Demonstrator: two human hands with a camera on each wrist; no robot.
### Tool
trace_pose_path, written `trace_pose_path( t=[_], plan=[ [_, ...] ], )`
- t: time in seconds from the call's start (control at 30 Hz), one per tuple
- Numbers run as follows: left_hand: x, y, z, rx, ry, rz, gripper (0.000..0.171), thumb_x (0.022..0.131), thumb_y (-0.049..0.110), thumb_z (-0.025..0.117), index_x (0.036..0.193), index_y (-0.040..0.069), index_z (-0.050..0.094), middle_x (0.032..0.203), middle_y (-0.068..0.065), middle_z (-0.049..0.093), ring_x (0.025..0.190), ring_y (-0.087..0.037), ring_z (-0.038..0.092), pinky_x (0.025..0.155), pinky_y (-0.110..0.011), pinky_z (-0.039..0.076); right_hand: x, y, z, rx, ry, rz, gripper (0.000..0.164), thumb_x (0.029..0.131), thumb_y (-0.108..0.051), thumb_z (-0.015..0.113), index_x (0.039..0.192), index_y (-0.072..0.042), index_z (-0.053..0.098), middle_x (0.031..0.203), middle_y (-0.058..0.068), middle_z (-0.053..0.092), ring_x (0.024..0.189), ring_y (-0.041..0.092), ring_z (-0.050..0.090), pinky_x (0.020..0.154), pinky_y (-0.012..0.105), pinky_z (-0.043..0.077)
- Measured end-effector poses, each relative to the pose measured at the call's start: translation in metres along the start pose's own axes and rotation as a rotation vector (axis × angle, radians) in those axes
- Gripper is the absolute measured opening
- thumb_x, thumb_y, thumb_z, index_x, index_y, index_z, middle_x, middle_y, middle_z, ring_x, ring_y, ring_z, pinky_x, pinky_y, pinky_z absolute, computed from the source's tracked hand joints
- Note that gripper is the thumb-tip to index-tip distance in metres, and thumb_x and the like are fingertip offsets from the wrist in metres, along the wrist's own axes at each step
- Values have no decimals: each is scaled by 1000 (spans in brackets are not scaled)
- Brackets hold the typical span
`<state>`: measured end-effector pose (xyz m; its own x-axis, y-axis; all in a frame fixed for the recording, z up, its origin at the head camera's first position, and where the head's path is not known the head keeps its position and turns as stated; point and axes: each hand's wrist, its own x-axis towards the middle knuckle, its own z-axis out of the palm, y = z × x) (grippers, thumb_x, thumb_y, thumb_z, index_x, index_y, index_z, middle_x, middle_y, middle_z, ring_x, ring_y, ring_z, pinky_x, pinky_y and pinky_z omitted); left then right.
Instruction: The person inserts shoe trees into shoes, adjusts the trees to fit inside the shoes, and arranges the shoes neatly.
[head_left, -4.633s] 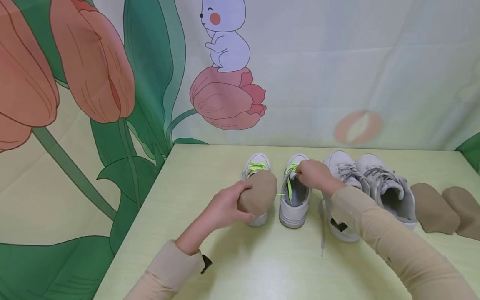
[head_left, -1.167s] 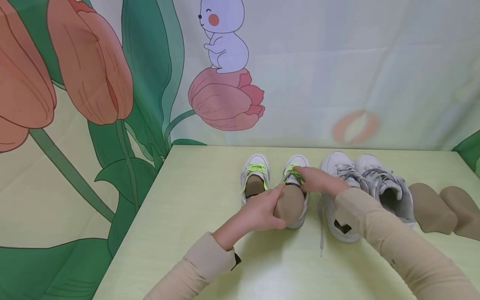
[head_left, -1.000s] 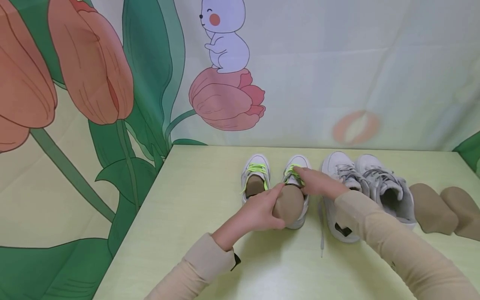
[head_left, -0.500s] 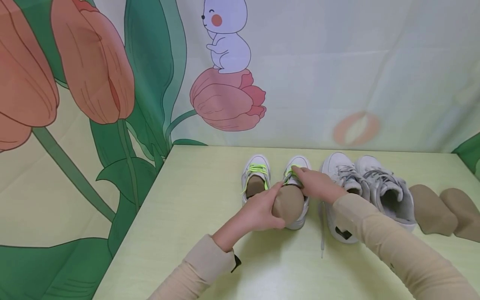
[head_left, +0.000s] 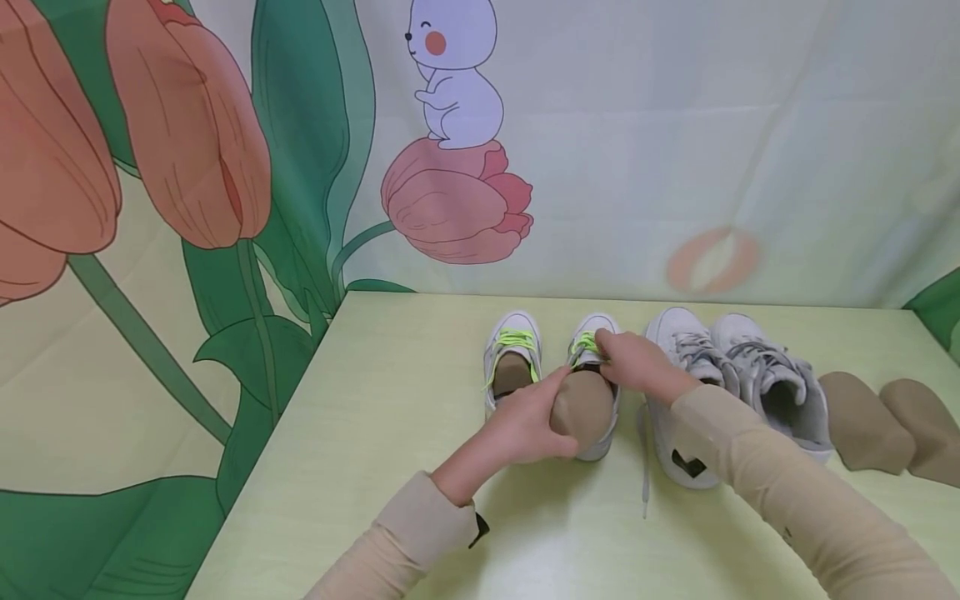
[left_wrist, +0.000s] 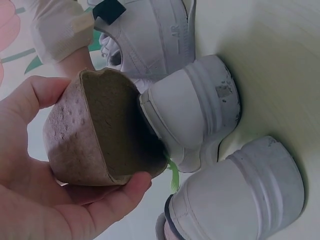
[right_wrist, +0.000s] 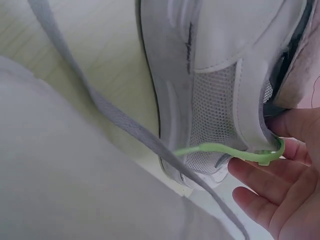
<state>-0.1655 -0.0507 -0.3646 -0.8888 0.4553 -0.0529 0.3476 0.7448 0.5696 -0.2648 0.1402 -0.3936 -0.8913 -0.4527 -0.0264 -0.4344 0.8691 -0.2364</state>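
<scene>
A: What's carrying all this?

B: A pale yellow-green counter (head_left: pixel 390 367) with faint wood grain and a soft glare near the front. Its far edge meets a creased backdrop (head_left: pixel 645 150), printed with coral tulips (head_left: pixel 191 125) and a white cartoon animal (head_left: pixel 462 108) on a pink bloom

A: And the person's hands?

B: The left hand (head_left: pixel 521 423) keeps a broad grip on a brown hollow shoe insert (head_left: pixel 583 408), thumb on one side, fingers on the other. The insert sits at the mouth of a white green-laced sneaker (head_left: pixel 597 322); how deep it reaches inside is hidden

A: The right?

B: The right hand (head_left: pixel 637 362) has a narrow grip, pinching that sneaker's upper beside the lace, thumb at the opening and fingers outside

A: What else is on the counter?

B: Just left, the matching sneaker (head_left: pixel 517 322) with a brown insert (head_left: pixel 512 373) inside. To the right, a grey-laced sneaker (head_left: pixel 677 327) and its mate (head_left: pixel 768 367), side by side, one grey lace (right_wrist: pixel 122 121) trailing. Further right lie two spare inserts (head_left: pixel 866 423)
</scene>
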Motion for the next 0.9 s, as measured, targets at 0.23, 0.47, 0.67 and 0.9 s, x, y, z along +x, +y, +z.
trace_pose_path(
  t=[0.23, 0.47, 0.67, 0.9],
  plan=[
    [2, 5, 4, 3, 8, -8, 86, 66, 25, 67, 139, 9, 25, 127, -4, 49, 98, -16, 54, 76, -26, 44, 0, 0, -3, -15, 31, -50, 8, 77, -6, 54, 73, -10, 49, 63, 2, 53, 56, 16, 45, 50, 27, 34],
    [4, 8, 11, 51, 52, 7, 81, 67, 27, 68, 137, 11, 30, 123, -2, 51, 96, -15, 54, 78, -27, 44, -1, 0, -3, -7, 60, -84, 12, 77, -2, 53, 70, -11, 48, 60, 1, 49, 54, 16, 42, 49, 25, 32],
    [7, 8, 15, 53, 92, 16, 76, 66, 26, 66, 134, 13, 36, 109, -4, 55, 88, -17, 54, 74, -26, 43, 0, 2, -2, 8, 78, -104, 13, 77, -2, 53, 70, -11, 48, 59, 0, 48, 53, 16, 42, 49, 25, 32],
    [10, 9, 15, 38, 103, -16, 71, 67, 27, 66, 132, 14, 38, 119, -3, 54, 95, -20, 55, 78, -28, 44, 1, 4, -1, 23, 72, -99, 12, 76, -2, 53, 71, -11, 48, 60, 0, 48, 53, 15, 42, 50, 24, 32]
  ],
)
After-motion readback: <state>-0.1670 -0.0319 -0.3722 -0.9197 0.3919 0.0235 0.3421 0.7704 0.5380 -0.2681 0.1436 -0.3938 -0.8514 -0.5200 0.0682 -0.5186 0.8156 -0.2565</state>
